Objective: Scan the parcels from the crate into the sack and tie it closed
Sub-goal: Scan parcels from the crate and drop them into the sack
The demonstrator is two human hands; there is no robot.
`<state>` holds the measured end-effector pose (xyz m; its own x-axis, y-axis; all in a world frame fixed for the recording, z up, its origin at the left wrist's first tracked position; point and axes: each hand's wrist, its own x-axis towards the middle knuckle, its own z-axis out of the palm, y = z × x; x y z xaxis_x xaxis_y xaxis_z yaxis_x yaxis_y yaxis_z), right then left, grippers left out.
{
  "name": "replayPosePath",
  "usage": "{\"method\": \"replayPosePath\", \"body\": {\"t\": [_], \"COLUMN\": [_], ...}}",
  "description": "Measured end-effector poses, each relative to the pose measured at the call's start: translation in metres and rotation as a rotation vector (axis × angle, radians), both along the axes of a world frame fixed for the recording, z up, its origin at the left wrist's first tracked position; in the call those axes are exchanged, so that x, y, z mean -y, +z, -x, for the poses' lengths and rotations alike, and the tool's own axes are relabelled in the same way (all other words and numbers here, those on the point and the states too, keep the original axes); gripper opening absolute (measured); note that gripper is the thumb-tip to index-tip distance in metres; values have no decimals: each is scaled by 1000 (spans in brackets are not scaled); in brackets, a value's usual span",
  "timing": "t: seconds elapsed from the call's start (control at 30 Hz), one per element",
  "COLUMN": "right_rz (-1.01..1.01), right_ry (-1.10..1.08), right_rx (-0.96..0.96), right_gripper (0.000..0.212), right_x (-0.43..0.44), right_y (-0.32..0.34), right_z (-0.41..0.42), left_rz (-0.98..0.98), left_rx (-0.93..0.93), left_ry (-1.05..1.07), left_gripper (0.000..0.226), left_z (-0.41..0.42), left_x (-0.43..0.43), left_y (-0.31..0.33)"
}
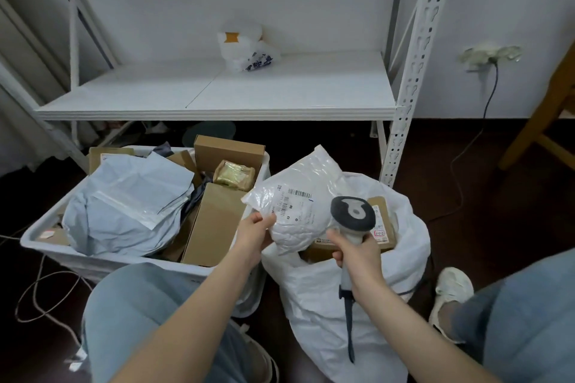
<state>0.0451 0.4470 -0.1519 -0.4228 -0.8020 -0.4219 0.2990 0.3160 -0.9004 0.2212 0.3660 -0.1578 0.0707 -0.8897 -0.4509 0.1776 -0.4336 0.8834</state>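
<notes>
The crate at lower left is white, filled with plain brown boxes, a pale blue mailer and a shiny gold packet. The parcel at centre is glossy white, with a black barcode on its label. The scanner has a dark grey head with a light grey middle, and a white handle. The sack is white. On the white shelf a white bag shows an orange patch and blue print. The floor is dark brown, the jeans light blue.
</notes>
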Motion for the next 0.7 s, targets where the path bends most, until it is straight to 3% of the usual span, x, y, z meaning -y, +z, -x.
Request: {"method": "replayPosePath", "body": {"t": [0.07,0.2,0.37,0.57,0.7], "right_rz": [1,-17,-94,-128,-54], "right_ry": [-110,-171,-226,-206,-179], "right_rx": [71,133,5,-93,-163], "right_gripper": [30,39,50,45,39], "right_x": [1,11,27,25,17], "right_y": [-3,-5,-15,-20,-14], "right_z": [2,9,19,32,32], "left_rz": [-19,-78,-95,-158,-148], "left_rx": [-116,-225,-238,-143,131], "left_ry": [9,-40,-131,-195,-365], "left_gripper": [5,29,43,39,39], "left_z": [8,25,33,7,-1], "left_x": [-6,-21,-28,-2,10], "left_y": [-5,-9,-9,8,22]}}
